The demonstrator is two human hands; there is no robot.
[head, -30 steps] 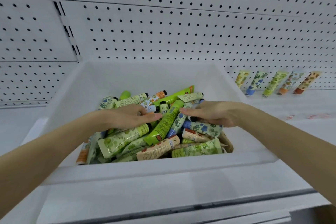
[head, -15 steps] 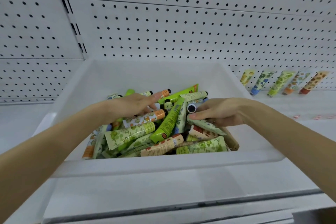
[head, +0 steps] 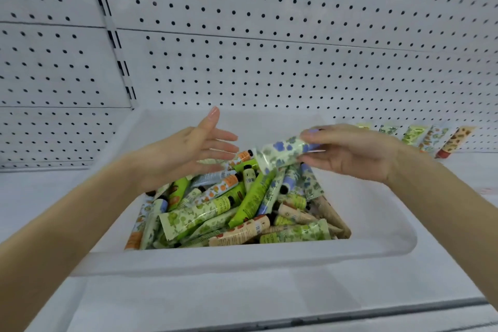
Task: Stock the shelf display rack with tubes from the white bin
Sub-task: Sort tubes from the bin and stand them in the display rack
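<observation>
Now in hand: a pale tube printed with blue flowers (head: 280,155), held clear of the pile just right of frame centre, above the far half of the bin.
Right grip (head: 347,153): pinching that tube at its right-hand end between thumb and fingers. This probably leaves the body and flat crimped end free for standing it in place.
Left grip (head: 183,159): released, holding nothing, with fingers straight and spread and the palm turned toward the tube's free end. It looks ready to take or steady the tube, and contact cannot be confirmed.
Pile of tubes (head: 242,205): green, orange, beige and blue-flowered tubes lying crosswise in lower centre, unsorted, so each pick means singling one out.
White bin (head: 242,253): sits on the shelf (head: 40,191) directly below both hands, seemingly to keep reaches short.
Stocked row (head: 431,140): patterned tubes at the right edge of the frame, leaning on the pegboard back panel (head: 269,62) with caps down. I judge this is the pose the held tube should copy.
Hard to make out: the held tube is motion-blurred and its print is unreadable. Fingers cover its cap end.
Hidden: the bin's near wall masks the lower pile. The right grip covers the row's left end, so its count is uncertain.
</observation>
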